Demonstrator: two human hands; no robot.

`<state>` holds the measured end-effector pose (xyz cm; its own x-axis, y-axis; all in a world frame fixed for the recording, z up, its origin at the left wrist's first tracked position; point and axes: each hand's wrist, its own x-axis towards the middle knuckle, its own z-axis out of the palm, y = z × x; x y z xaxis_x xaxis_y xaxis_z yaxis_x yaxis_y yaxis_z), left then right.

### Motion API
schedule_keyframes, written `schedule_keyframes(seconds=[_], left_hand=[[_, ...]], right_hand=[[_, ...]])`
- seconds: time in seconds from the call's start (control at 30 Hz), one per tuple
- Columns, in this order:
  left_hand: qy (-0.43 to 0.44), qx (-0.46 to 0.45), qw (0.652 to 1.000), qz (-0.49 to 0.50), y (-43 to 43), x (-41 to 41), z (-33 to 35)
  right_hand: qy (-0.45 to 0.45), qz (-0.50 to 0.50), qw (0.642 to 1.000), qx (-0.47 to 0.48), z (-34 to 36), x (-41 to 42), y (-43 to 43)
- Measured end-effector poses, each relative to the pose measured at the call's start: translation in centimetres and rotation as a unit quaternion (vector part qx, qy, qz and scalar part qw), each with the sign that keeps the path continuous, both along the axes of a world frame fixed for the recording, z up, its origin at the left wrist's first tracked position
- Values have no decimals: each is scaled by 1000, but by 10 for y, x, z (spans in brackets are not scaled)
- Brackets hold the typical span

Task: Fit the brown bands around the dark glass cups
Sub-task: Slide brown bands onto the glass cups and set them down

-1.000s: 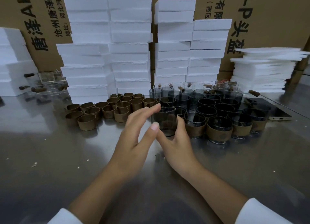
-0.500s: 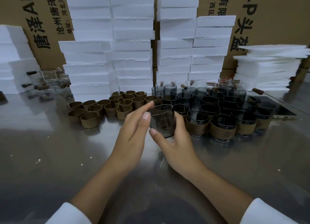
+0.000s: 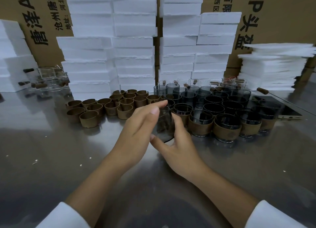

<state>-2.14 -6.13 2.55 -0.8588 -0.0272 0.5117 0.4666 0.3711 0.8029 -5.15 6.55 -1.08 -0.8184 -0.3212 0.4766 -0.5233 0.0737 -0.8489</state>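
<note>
One cup point(image 3: 164, 124) | we grip it right hand point(image 3: 179, 147); left hand point(image 3: 136, 127) straight-fingered on it | bands point(image 3: 111, 109) 10 o'clock, left nearer

Black "头盔" on right cardboard box point(image 3: 282, 14); "唐泽" on left cardboard box point(image 3: 15, 7)

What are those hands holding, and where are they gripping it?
A dark glass cup, tilted. The right hand grips its lower side, thumb near the base; the left hand lays straight fingers against its upper part.
</note>
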Motion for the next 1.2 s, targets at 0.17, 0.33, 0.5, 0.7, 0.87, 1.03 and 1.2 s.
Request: schedule_keyframes(seconds=[0.17,0.33,0.5,0.7,0.87,1.03,1.2], left_hand=[[62,-67,995,27,6,8,8],[88,-66,994,17,8,11,9],[89,-58,994,28,9,12,5],[85,-49,994,46,7,13,0],[102,-58,991,57,7,12,0],[79,-14,995,55,5,10,0],[34,8,999,31,4,8,1]], right_hand=[[-4,1,1000,-12,-2,-2,-1],[-10,-25,999,-25,-3,-6,0],[0,-77,997,-17,-3,-5,-1],[1,-113,993,-16,-3,-5,0],[-11,-119,992,-28,0,-5,2],[-12,-113,992,-61,4,0,2],[-5,-110,992,-62,5,3,2]])
